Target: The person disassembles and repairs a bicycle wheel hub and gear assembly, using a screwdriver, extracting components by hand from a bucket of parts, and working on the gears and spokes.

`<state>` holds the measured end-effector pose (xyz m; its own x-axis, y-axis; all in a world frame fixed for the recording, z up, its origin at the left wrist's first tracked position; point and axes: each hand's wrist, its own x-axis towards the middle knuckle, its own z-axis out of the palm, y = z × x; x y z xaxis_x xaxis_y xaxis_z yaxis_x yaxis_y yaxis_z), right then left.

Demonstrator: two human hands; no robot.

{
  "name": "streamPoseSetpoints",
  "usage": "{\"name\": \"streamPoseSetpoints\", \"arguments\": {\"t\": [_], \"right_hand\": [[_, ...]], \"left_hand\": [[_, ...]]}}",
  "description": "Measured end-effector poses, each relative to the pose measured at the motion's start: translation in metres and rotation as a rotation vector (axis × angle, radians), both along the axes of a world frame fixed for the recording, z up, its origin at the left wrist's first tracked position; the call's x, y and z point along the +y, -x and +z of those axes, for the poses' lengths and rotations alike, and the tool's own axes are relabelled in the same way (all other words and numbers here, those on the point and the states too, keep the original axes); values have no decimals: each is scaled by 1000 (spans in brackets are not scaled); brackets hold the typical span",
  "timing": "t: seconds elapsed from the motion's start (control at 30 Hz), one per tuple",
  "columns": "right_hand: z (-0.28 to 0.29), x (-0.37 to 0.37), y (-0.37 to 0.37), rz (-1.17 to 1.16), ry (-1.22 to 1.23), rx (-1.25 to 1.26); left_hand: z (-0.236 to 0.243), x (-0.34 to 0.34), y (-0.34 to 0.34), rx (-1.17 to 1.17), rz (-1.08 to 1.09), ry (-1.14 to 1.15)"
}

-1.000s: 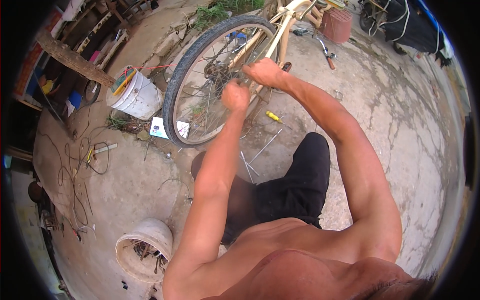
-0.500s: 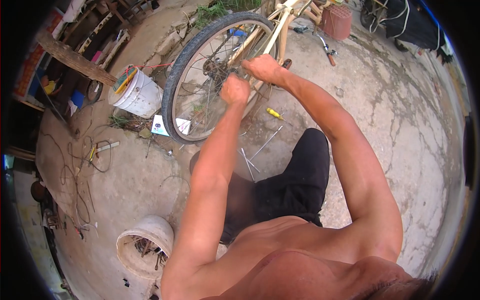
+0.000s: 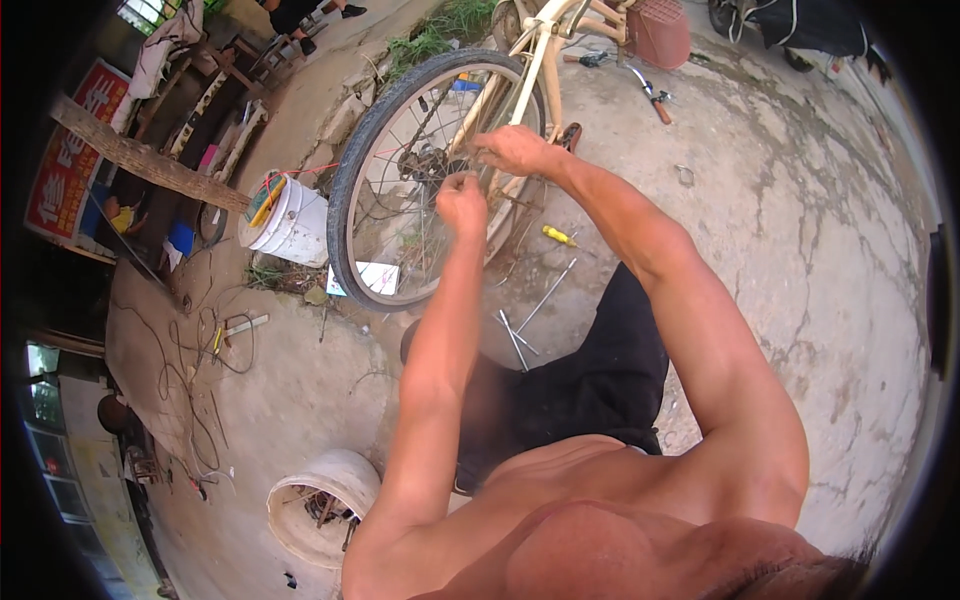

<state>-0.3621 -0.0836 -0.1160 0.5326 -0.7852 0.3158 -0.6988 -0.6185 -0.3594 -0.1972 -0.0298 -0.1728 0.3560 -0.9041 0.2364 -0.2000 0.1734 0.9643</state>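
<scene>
A cream bicycle frame (image 3: 537,62) lies with its wheel (image 3: 349,170) toward me, black tyre outermost. My left hand (image 3: 462,204) is in front of the spokes near the hub (image 3: 425,166), thumb and fingers pinched together. Just beyond it and to the right, my right hand (image 3: 512,152) has its fingers bent down beside the frame tubes by the axle. Whatever lies between the fingers of either hand is too small or hidden to make out. On the ground right of the wheel is a yellow-handled screwdriver (image 3: 557,236), with metal rods (image 3: 513,338) nearer my knees.
A white bucket (image 3: 292,222) stands left of the wheel; another bucket (image 3: 325,495) with metal parts inside is near my left arm. Wires (image 3: 190,400) and a hacksaw-like tool (image 3: 245,325) lie left. Farther off are a wooden post (image 3: 150,160), a reddish basket (image 3: 657,32) and a person's legs (image 3: 300,22).
The view has swung left, so the scene sits farther right. My right hand has gone from a tight fist to looser, bent fingers; my left hand stays by the hub, its grip slightly altered.
</scene>
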Motion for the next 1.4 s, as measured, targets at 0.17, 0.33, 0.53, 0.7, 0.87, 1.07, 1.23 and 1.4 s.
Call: {"name": "streamPoseSetpoints", "arguments": {"t": [0.17,0.33,0.53,0.7,0.87,1.07,1.23,1.4], "right_hand": [[-19,9,15,2,-40,-64],[-23,4,11,-21,-105,-184],[-23,7,6,6,-117,-247],[-28,8,9,6,-123,-266],[-27,17,8,-33,-197,-287],[-74,49,-1,-268,-426,-965],[-241,119,18,-723,-1125,-1146],[-331,170,-14,-721,-1503,-1374]], "left_hand": [[19,24,4,-401,-23,-142],[28,10,5,-129,-178,-206],[20,7,2,290,-234,-351],[36,5,8,291,-189,-377],[28,-1,4,285,-160,-437],[8,-3,-17,479,-342,-491],[-13,28,-31,384,-482,-486],[-119,100,-78,316,-462,-728]]}}
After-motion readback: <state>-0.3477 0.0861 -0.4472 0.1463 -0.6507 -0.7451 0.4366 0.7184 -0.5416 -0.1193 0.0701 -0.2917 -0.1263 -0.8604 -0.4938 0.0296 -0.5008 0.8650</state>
